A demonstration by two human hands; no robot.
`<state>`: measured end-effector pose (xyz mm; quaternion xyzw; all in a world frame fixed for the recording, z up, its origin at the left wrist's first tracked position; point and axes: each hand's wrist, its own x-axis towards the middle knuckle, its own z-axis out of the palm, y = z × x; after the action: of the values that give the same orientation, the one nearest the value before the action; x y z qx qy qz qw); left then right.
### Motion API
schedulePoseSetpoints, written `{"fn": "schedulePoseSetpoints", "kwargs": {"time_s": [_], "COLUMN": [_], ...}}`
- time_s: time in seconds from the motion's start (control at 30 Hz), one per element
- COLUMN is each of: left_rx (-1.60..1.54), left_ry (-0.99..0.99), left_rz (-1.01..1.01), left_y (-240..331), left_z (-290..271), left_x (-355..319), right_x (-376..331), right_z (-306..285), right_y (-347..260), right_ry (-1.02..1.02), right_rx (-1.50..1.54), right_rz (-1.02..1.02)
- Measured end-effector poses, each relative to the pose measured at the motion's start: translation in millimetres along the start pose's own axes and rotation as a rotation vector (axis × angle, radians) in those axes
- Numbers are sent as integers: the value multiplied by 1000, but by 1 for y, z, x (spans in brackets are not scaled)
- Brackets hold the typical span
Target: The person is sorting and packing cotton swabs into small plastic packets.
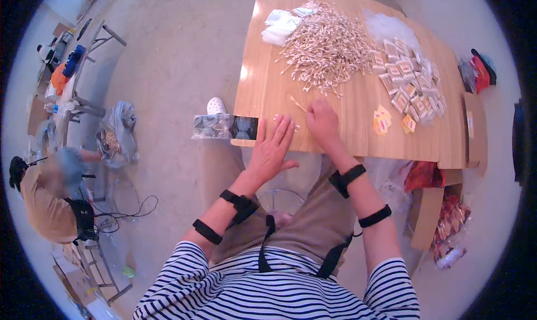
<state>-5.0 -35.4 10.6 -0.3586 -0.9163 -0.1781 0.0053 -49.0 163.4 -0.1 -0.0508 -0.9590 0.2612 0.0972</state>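
Observation:
My left hand (273,148) lies flat at the near edge of the wooden table, fingers stretched out. White swab tips show by its fingertips, and how many swabs lie under it is hidden. Just to its right, my right hand (323,124) is closed in a loose fist on the tabletop. A cotton swab (298,104) pokes out from its left side; the rest of what the fist covers is hidden. Beyond both hands spreads a big heap of loose cotton swabs (327,46). Left of my left hand, a black patterned piece (244,128) with clear plastic overhangs the table edge.
Small packed swab packets (405,77) are piled at the right, beside yellow-orange cards (382,120). White plastic bags (281,26) lie at the far left of the heap. Cardboard boxes (428,216) stand below the table's right side. A seated person (50,200) works at far left.

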Motion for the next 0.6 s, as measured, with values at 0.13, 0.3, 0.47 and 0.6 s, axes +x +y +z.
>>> {"fn": "schedulePoseSetpoints", "kwargs": {"time_s": [0.13,0.3,0.47,0.6], "left_rx": [4,-4,-4,-7], "left_ry": [-11,41,41,50], "left_rz": [-2,3,8,7], "left_y": [2,1,1,2], "left_z": [0,1,-1,-1], "left_x": [-2,-3,-3,-3], "right_x": [-6,1,-2,-13], "right_z": [-2,-4,-7,-5], "right_y": [7,12,9,9], "right_ry": [-56,-17,3,82], "right_rx": [76,-2,-106,-3], "right_rz": [-104,36,171,26]}}
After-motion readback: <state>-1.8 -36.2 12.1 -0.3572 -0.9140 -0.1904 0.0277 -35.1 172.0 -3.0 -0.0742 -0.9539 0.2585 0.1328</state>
